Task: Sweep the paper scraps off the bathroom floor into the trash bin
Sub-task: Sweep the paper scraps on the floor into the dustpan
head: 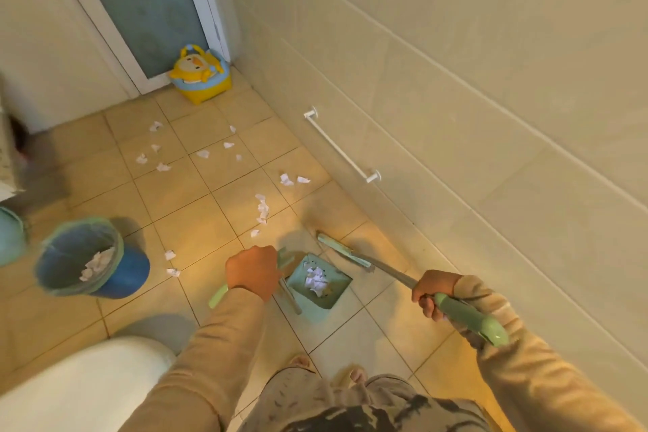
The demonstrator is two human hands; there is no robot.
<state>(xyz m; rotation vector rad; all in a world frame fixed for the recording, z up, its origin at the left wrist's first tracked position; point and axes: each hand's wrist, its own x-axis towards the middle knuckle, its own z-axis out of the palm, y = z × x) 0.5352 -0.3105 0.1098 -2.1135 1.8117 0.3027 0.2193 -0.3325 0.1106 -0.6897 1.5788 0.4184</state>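
Fists clenched: left hand (253, 272) grips dustpan (317, 282) handle, right hand (434, 293) grips broom (345, 251).

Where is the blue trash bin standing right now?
The blue trash bin stands on the floor at the left of the head view, left of the left hand, beyond the toilet.

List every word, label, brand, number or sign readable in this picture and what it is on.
None can be read.
Yellow duck potty: cartoon face only, no lettering visible.
Blue trash bin, green dustpan, broom: no visible labels.
Patterned door panel: decoration, not text.
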